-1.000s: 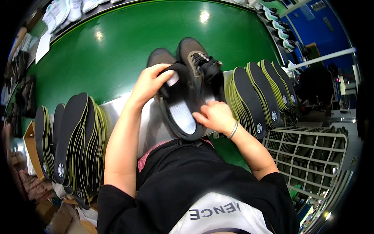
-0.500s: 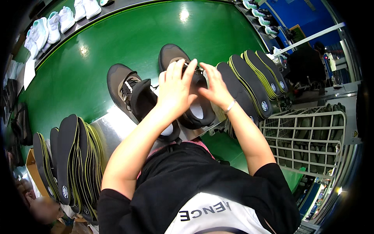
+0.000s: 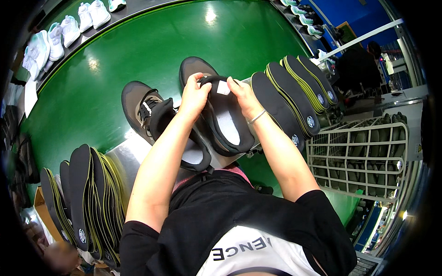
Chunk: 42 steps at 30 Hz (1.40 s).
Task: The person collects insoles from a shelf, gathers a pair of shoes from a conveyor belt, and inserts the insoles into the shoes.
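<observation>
Two brown-and-black shoes lie side by side in front of me, toes pointing away. On the right-hand shoe (image 3: pixel 195 67), my left hand (image 3: pixel 194 95) pinches the left side of the black tongue (image 3: pixel 212 82). My right hand (image 3: pixel 245 97) is closed at the tongue's other side, thumb near a white label (image 3: pixel 223 88); its fingertips are partly hidden. The tongue is pulled up and spread, so the opening shows a white inner bottom (image 3: pixel 227 128). Close by on the left, the other shoe (image 3: pixel 132 101) stands untouched, its dark laces in place.
Stacks of black insoles with yellow-green edges stand at the near left (image 3: pixel 94 202) and right (image 3: pixel 285 99). A white wire rack (image 3: pixel 357 163) holds dark items at right. White shoes (image 3: pixel 69 31) line a ledge beyond the green work surface (image 3: pixel 152 50). A person sits at far right.
Both hands have come down onto the right-hand shoe and closed on its tongue, which now stands spread with its white label showing. The view has shifted slightly.
</observation>
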Each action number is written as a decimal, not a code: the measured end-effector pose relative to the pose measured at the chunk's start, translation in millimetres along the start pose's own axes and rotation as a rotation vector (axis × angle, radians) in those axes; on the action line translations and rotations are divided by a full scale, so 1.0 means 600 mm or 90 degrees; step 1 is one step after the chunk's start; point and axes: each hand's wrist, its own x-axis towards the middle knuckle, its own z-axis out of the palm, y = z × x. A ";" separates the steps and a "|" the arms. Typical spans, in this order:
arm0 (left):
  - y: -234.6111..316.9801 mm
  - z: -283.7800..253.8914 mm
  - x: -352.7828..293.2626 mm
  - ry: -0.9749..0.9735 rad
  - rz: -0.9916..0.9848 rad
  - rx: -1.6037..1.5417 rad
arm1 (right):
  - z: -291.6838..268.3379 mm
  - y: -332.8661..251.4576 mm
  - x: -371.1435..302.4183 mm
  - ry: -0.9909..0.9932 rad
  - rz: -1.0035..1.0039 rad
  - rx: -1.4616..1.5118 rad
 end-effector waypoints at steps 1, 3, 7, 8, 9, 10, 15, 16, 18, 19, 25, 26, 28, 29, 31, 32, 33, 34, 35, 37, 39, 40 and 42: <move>0.002 0.001 0.000 0.009 -0.011 0.018 | -0.001 0.001 0.001 -0.002 0.002 0.006; 0.005 0.004 0.000 0.011 -0.019 0.031 | -0.003 0.003 0.003 -0.007 0.007 0.018; 0.009 0.003 -0.001 0.007 -0.019 0.029 | -0.002 0.005 0.004 -0.002 -0.007 0.027; 0.012 0.004 -0.002 0.007 -0.018 0.029 | -0.003 0.008 0.005 -0.002 -0.009 0.029; 0.014 0.005 -0.004 0.007 -0.016 0.029 | -0.004 0.010 0.006 -0.002 -0.010 0.030; 0.016 0.006 -0.004 0.008 -0.014 0.028 | -0.004 0.009 0.006 -0.003 -0.007 0.034; 0.014 0.003 -0.005 0.002 -0.025 0.014 | -0.005 0.009 0.005 -0.009 -0.001 0.038; 0.016 0.003 -0.005 0.002 -0.025 0.021 | -0.006 0.010 0.005 -0.008 -0.006 0.037; 0.017 0.005 -0.008 0.002 -0.027 0.010 | -0.005 0.012 0.006 -0.004 -0.016 0.036; 0.021 0.010 -0.009 -0.002 -0.025 0.004 | -0.008 0.012 0.006 -0.010 -0.020 0.049; 0.030 0.013 -0.027 0.000 0.037 -0.027 | -0.024 -0.003 -0.004 -0.057 -0.106 -0.153; 0.031 0.010 -0.031 0.011 0.034 -0.041 | -0.028 0.001 -0.006 -0.065 -0.084 -0.041; 0.033 0.018 -0.041 0.042 0.051 -0.044 | -0.075 -0.006 -0.025 -0.016 -0.123 -0.178; 0.031 0.022 -0.045 0.053 0.059 -0.037 | -0.105 -0.004 -0.038 0.074 -0.183 -0.447; 0.021 0.032 -0.051 0.075 0.073 -0.018 | -0.163 -0.015 -0.087 0.205 -0.160 -0.891; 0.020 0.037 -0.055 0.081 0.087 -0.008 | -0.191 -0.007 -0.105 0.244 -0.104 -0.979; 0.023 0.039 -0.060 0.076 0.078 -0.015 | -0.209 -0.004 -0.121 0.230 -0.006 -0.982; 0.026 0.041 -0.065 0.071 0.068 -0.024 | -0.217 -0.006 -0.132 0.216 0.092 -0.983; 0.026 0.042 -0.069 0.071 0.077 -0.020 | -0.219 -0.006 -0.137 0.207 0.096 -0.984; 0.024 0.036 -0.073 0.069 0.092 -0.026 | -0.213 -0.006 -0.142 0.187 0.103 -0.982; 0.023 0.032 -0.083 0.053 0.111 0.034 | -0.209 0.001 -0.141 0.227 0.083 -1.027; 0.029 0.030 -0.088 0.047 0.122 0.063 | -0.208 0.001 -0.139 0.248 0.070 -1.049; 0.044 0.032 -0.105 0.003 0.112 0.094 | -0.206 -0.002 -0.140 0.251 0.079 -1.006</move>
